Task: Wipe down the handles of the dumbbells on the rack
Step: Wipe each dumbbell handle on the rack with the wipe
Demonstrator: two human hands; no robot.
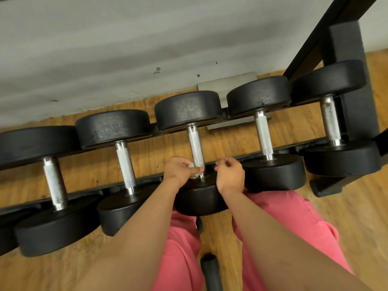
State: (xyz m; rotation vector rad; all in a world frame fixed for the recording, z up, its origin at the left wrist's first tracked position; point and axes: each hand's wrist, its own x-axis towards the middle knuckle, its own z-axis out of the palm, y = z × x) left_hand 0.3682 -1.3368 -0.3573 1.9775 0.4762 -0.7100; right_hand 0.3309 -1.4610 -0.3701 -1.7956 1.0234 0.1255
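Two arms (134, 227) extended, left hand (178, 171) pinching wipe (191, 165)

Five dumbbells (55, 181) (125, 166) (195, 147) (263, 137) (330, 120), one rack (354, 80), two hands (178, 171) (231, 175), one white wipe (192, 165).

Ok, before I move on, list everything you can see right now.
wall: one, pale grey, at the back
floor: one, brown wood, below everything
rack: one, black, along the wall, post at right
dumbbells: five, black ends, silver handles, side by side on the rack
wipe: one, white, near end of the middle handle
metal plate: one, grey, foot of the wall behind the rack
bar: one, black, bottom centre
legs: two, pink cloth, bottom
left hand: one, grips the wipe
right hand: one, fingers curled, just right of the middle handle
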